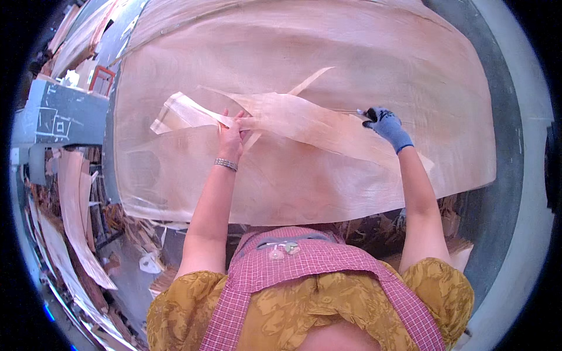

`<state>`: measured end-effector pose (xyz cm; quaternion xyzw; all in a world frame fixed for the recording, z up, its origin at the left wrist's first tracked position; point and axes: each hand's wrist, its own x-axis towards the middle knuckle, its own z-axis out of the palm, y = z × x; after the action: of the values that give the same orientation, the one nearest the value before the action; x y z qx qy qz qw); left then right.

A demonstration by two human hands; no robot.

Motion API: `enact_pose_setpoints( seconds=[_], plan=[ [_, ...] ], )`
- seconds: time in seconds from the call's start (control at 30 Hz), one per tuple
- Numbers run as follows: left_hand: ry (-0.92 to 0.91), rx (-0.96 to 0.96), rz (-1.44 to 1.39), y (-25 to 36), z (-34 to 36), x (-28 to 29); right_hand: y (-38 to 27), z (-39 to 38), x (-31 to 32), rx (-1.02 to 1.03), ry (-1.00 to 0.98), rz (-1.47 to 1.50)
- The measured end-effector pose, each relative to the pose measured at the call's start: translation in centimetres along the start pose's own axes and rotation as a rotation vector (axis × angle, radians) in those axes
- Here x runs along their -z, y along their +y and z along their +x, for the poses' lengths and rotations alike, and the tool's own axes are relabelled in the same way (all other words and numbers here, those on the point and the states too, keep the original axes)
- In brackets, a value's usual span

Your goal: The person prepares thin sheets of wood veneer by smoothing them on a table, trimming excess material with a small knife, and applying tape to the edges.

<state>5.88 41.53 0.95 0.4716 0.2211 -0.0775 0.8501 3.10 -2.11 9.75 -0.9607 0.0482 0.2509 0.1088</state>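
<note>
A large thin sheet of pale wood veneer [304, 52] covers the worktable. On top of it lies a torn, irregular strip of veneer [304, 120]. My left hand [232, 133], bare with a metal bracelet at the wrist, presses down on the strip near its left end. My right hand [383, 124] wears a blue-grey glove and grips a small blade-like tool [362, 112] whose tip touches the strip's right part. What the tool is exactly cannot be told.
A grey table edge [497, 205] curves round the right side. At the left stand a grey machine [58, 117] and loose veneer strips [76, 216], with wood scraps [134, 228] on the floor below the table's near edge.
</note>
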Motion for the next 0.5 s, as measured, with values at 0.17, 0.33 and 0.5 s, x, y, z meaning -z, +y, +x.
enact_pose_setpoints(
  seconds=[0.17, 0.33, 0.5],
  plan=[
    [0.099, -0.039, 0.011, -0.4, -0.5, -2.0, -3.8, 2.5, -3.4, 0.556, 0.625, 0.297],
    [0.162, -0.140, 0.047, -0.5, -2.0, -1.6, -12.8, 2.6, -7.7, 0.309, -0.114, 0.779],
    [0.113, -0.122, 0.673, -5.8, -7.9, -7.0, -10.5, 6.0, -12.4, 0.354, 0.190, 0.720]
  ],
)
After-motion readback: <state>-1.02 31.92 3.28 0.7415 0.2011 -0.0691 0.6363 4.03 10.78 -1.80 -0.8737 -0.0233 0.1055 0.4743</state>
